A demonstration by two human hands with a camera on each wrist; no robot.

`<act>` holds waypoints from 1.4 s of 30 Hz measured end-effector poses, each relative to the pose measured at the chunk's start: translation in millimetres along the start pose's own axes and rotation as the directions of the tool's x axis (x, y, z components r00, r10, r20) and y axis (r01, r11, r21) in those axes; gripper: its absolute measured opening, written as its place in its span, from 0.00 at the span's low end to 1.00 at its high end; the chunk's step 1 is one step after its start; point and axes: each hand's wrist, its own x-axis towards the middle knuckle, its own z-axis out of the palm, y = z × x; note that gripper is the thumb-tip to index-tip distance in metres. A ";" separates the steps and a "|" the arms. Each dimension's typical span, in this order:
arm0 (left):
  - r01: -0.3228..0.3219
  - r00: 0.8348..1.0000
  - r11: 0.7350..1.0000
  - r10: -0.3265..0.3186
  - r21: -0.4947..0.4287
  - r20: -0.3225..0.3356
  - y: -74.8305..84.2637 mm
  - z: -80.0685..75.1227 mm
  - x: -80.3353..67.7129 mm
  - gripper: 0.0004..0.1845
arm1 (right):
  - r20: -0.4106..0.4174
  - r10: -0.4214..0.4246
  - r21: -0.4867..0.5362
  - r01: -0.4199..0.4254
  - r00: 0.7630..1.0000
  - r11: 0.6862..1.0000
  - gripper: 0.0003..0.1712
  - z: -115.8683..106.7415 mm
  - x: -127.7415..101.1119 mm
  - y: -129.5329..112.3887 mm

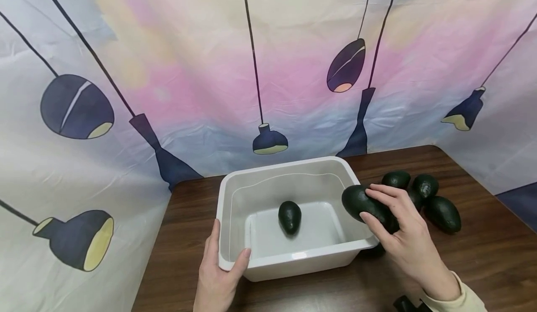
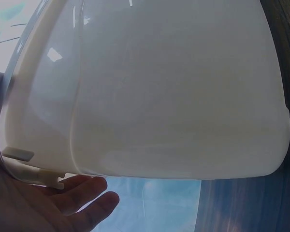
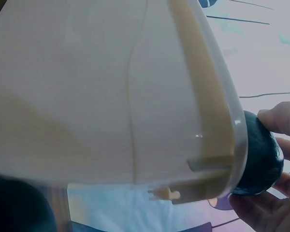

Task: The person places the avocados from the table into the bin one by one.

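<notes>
**One avocado in, one at the rim**

Brown surface (image 1: pixel 482 265). White tub (image 1: pixel 235 186) with water; left hand (image 1: pixel 218 279) grips its near corner. Right hand (image 1: pixel 402 228) grasps an avocado (image 1: pixel 361 202) over the rim. One already floats inside (image 1: pixel 289 216); several others (image 1: pixel 440 211) wait beside.

No readable text, label, brand, number or sign appears on anything in these views.

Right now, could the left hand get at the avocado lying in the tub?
Probably yes: the left hand grips the open tub's near corner, and nothing covers the avocado inside.
</notes>
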 end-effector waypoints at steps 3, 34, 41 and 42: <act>-0.006 1.000 1.000 0.006 0.001 -0.002 0.2 -0.4 0.3 0.48 | 0.014 -0.001 0.006 0.001 1.000 1.000 0.25 4.6 0.3 -1.5; 0.013 1.000 1.000 -0.013 -0.005 0.019 1.1 -0.5 0.2 0.48 | 0.036 0.051 -0.039 -0.050 0.998 0.998 0.25 6.3 -8.6 -2.3; 0.011 1.000 1.000 -0.011 -0.002 0.009 1.1 -0.4 -0.1 0.48 | -0.009 0.090 -0.087 -0.090 0.996 0.992 0.22 -13.4 -14.1 11.5; 0.011 1.000 1.000 -0.011 -0.004 0.009 1.1 -0.5 0.0 0.48 | -0.001 0.116 -0.112 -0.115 0.993 0.987 0.23 -16.3 -15.8 13.7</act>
